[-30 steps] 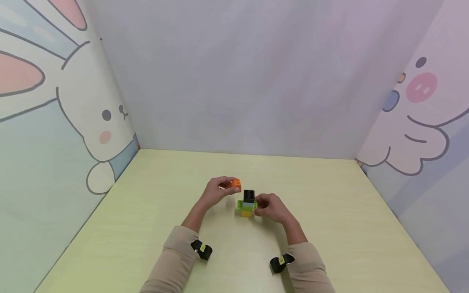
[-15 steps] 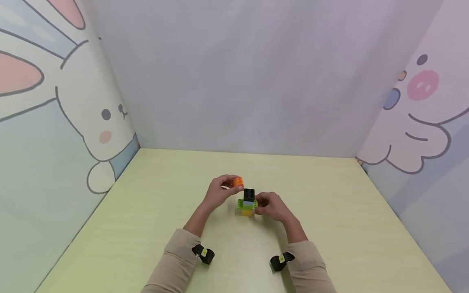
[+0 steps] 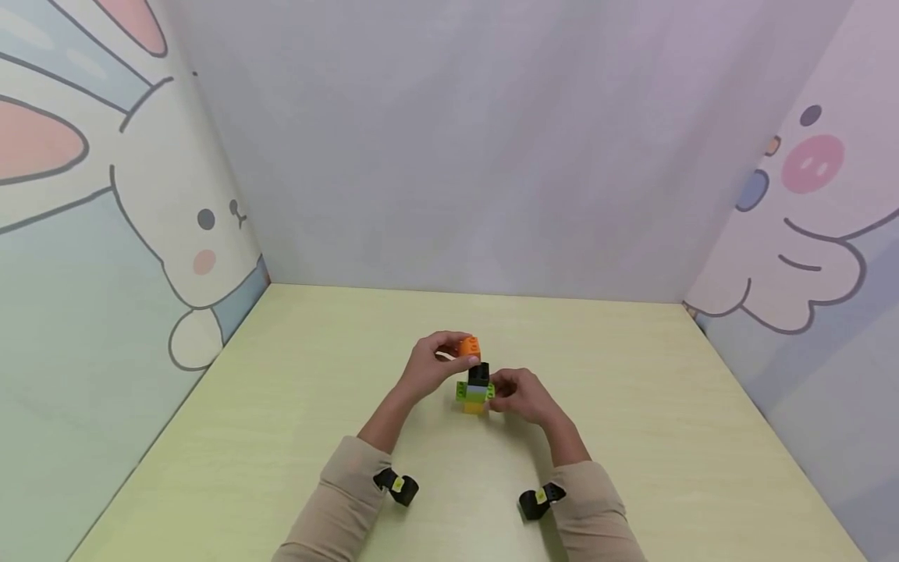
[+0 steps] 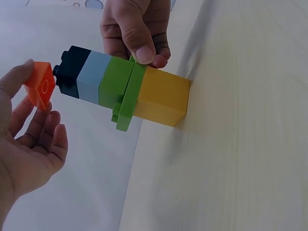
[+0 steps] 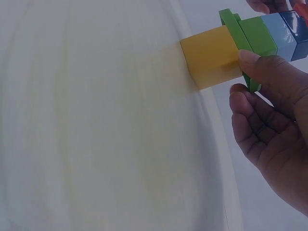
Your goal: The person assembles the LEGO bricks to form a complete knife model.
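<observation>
My left hand [image 3: 430, 371] pinches an orange toy brick [image 4: 39, 85] between thumb and fingers. The brick is tilted just above the black brick [image 4: 72, 71] at the top of a brick tower, a narrow gap between them in the left wrist view. Below the black come a light blue brick [image 4: 94, 77], a green brick [image 4: 113, 83], a wider green plate [image 4: 130, 98] and a yellow base [image 4: 162, 96] standing on the table. On the tower's right side, my right hand [image 3: 525, 396] holds the jutting end of the green plate, thumb at its edge.
Pale yellow wood-grain table [image 3: 632, 375] lies under both arms. Behind it stands a plain light wall [image 3: 449, 156]; side walls carry a rabbit drawing [image 3: 175, 195] and a pig drawing [image 3: 808, 203]. Black wrist cameras [image 3: 403, 490] sit on both sleeves.
My left hand has carried the orange brick rightward and slightly up, from left of the tower to over the black brick. The right hand and the tower have hardly moved.
</observation>
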Tool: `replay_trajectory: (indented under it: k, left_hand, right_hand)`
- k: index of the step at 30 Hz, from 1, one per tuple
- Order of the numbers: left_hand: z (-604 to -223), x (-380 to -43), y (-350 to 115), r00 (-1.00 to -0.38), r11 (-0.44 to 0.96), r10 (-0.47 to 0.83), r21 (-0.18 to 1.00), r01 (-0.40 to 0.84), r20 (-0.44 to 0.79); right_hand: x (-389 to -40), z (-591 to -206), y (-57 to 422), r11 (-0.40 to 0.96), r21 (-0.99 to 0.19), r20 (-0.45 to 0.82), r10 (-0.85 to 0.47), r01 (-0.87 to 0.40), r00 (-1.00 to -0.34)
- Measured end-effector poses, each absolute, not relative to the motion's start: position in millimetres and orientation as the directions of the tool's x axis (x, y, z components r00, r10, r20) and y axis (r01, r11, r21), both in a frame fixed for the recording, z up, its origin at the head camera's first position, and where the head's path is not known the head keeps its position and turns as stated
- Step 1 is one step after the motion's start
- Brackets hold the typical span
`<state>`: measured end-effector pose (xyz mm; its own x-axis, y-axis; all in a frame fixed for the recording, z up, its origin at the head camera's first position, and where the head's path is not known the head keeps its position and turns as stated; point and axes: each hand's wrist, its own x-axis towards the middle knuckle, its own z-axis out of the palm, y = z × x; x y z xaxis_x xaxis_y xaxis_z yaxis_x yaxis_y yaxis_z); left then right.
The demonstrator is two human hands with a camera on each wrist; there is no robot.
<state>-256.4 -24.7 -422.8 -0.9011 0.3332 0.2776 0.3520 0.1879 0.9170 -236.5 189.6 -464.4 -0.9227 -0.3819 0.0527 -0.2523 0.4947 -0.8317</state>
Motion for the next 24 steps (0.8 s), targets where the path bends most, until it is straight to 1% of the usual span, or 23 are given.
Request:
replay_trajectory:
  k: [15,24]
  left_hand:
    - [-424.0,-252.2,-14.1,-0.876,0.178,0.391,0.911,0.372,0.282]
    - [-427.8,-251.5,-12.2,-0.856,0.22,0.423,0.883,0.416,0.297]
  right_hand:
    - [-236.4,-464.8,190.6,0.495,-0.837,0.034,-0.378,-0.233,-0.925]
    - [-236.0,-465.0,191.0,0.486,-0.843,0.035,-0.379,-0.23,-0.925]
